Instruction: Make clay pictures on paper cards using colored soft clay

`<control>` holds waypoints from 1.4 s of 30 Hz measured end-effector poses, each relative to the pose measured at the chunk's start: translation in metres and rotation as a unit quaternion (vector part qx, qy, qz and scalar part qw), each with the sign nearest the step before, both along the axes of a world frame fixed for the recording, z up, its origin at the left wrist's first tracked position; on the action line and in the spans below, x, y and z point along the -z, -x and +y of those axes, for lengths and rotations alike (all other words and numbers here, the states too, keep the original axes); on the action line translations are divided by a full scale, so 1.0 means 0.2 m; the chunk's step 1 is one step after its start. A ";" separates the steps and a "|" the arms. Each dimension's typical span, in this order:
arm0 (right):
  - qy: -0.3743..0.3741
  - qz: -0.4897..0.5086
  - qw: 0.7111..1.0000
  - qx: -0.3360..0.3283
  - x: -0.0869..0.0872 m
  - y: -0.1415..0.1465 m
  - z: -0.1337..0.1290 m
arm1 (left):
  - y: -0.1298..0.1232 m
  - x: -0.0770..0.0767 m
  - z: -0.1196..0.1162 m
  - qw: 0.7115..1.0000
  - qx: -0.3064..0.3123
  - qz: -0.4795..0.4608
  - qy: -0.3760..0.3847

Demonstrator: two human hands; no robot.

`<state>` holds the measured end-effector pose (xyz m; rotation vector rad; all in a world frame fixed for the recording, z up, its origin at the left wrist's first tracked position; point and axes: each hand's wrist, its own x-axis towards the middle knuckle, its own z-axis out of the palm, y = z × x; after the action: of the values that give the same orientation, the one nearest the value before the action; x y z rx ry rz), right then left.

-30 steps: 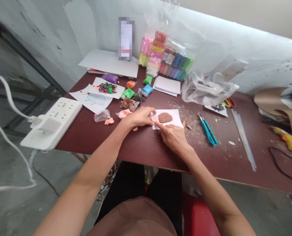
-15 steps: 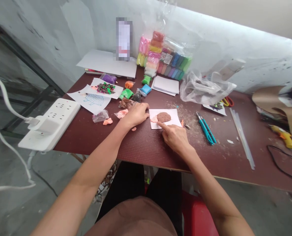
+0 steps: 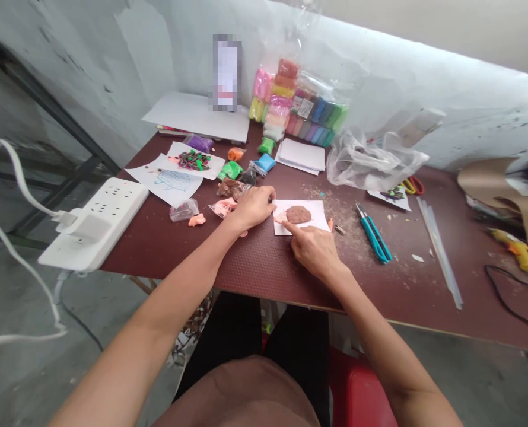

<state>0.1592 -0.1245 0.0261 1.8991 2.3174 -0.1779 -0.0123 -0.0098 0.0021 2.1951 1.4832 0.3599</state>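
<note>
A white card (image 3: 308, 228) lies on the dark red table, bearing a flattened oval of brown clay (image 3: 298, 214). A smaller patch of peach clay (image 3: 281, 217) joins the oval's left side. The outstretched index finger of my right hand (image 3: 315, 252) presses on the peach patch, its other fingers folded under. My left hand (image 3: 255, 207) rests at the card's left edge, fingers loosely bent and apart, with nothing visible in it. Close beside that hand are an opened packet of peach clay (image 3: 223, 207) and a brown clay packet (image 3: 232, 188).
To the right lie a teal utility knife (image 3: 374, 234), clear glue sticks (image 3: 439, 252) and a yellow glue gun (image 3: 517, 249). A power strip (image 3: 97, 219) sits left. Behind are a drawing (image 3: 170, 181), bagged clay (image 3: 308, 112), a plastic bag (image 3: 373, 160) and a phone (image 3: 226, 74).
The whole view has shifted slightly. My right index finger stays on the peach clay, and my left hand remains beside the card with its fingers a little more bent.
</note>
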 end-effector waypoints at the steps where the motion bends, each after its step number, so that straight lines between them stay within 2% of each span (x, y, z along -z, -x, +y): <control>1: 0.007 -0.002 1.000 0.000 0.00 0.01 0.00 | -0.01 0.00 0.00 1.000 -0.003 0.001 0.003; 7: 0.010 0.019 1.000 0.012 -0.02 0.02 -0.01 | -0.04 -0.01 0.02 1.000 0.007 -0.014 0.014; 12: -0.009 0.034 0.999 0.039 -0.06 0.00 0.07 | -0.03 0.00 0.03 1.000 0.012 -0.022 0.015; 16: -0.025 0.039 0.999 0.001 -0.07 -0.01 0.19 | 0.00 0.02 0.04 0.998 0.032 -0.051 0.026; 21: 0.016 0.002 0.999 -0.033 -0.07 -0.01 0.28 | 0.02 0.03 0.06 0.996 0.063 -0.061 0.035; 35: -0.014 0.007 1.000 -0.024 -0.05 -0.01 0.26 | 0.01 0.05 0.06 0.997 0.060 -0.044 0.027; 42: 0.009 0.045 0.998 -0.040 -0.04 -0.02 0.25 | 0.01 0.04 0.06 0.996 0.064 -0.041 0.035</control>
<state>0.1625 -0.0745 0.0347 1.8232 2.4355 -0.2787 -0.0137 0.0018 -0.0066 2.1802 1.2847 0.3451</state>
